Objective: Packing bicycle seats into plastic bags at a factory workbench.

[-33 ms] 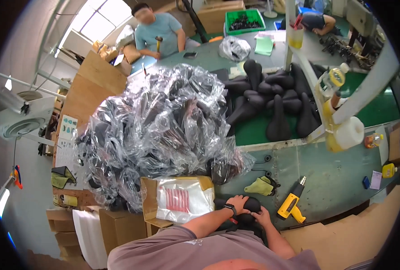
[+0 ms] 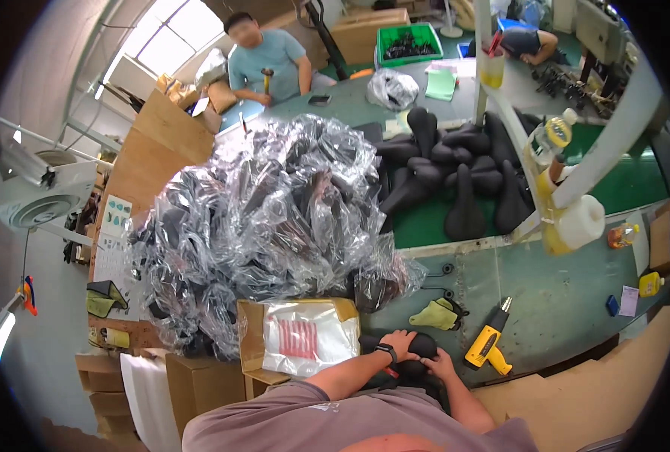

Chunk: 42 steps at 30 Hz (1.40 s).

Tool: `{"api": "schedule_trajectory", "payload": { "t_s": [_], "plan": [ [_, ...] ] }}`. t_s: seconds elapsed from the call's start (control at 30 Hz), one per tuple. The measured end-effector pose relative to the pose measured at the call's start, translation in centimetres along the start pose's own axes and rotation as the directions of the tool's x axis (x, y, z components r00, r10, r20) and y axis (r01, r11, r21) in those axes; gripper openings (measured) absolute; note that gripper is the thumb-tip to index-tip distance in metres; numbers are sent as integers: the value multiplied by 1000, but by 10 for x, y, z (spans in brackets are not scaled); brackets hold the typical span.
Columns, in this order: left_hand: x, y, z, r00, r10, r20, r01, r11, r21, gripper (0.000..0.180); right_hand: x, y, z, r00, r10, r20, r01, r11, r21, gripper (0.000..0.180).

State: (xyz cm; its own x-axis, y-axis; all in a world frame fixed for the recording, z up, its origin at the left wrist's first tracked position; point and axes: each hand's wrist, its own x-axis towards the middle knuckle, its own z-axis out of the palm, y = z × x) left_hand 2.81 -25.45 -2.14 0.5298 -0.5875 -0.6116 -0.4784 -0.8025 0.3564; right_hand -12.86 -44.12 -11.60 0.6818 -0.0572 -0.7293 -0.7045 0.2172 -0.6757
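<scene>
A black bicycle saddle [image 2: 423, 346] is held at the near edge of the workbench, close against my body. My left hand [image 2: 400, 344], with a dark watch band on its wrist, lies over the top of the saddle, its fingers curled on the surface. Gripping the saddle's right side is my right hand [image 2: 441, 364]. More black material shows below the hands, partly hidden by my forearms and shirt. Just left of them stands an open carton [image 2: 250, 339] with clear plastic bags [image 2: 311, 339] in it. A yellow heat gun [image 2: 489, 340] rests on the bench to the right.
Plastic-wrapped saddles [image 2: 267, 218] form a large heap at left. Bare black saddles [image 2: 467, 203] lie on green matting beyond. A greenish cloth glove [image 2: 434, 315] is near the heat gun. Bottles hang along a white post [image 2: 529, 151]. Across the bench, a person [image 2: 271, 64] holds a hammer [image 2: 266, 79].
The whole view has shifted slightly downward in the picture. Both hands keep the same place on the saddle.
</scene>
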Motion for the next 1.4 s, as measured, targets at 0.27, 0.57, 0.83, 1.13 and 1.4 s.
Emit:
{"api": "schedule_trajectory", "payload": {
  "t_s": [0.27,0.57,0.83,1.13,1.4],
  "plan": [
    [-1,-19,18,993,31,-114,-31,1000,1,94,35,40,-7,991,-118,-66,100,968,-230,63],
    [-18,-17,1,990,-130,-58,133,990,50,82,10,5,17,991,7,-133,-35,977,-208,60],
    [-8,-15,1,995,-50,-87,56,996,74,72,2,-5,29,961,-7,-278,-72,959,-274,56],
    [-5,-34,5,983,76,-165,-71,997,35,76,4,-11,36,938,-92,-334,-3,962,-272,55],
    [-7,-15,4,996,51,-76,-46,997,61,89,10,18,3,996,71,-54,-78,988,-132,56]
  ]
}}
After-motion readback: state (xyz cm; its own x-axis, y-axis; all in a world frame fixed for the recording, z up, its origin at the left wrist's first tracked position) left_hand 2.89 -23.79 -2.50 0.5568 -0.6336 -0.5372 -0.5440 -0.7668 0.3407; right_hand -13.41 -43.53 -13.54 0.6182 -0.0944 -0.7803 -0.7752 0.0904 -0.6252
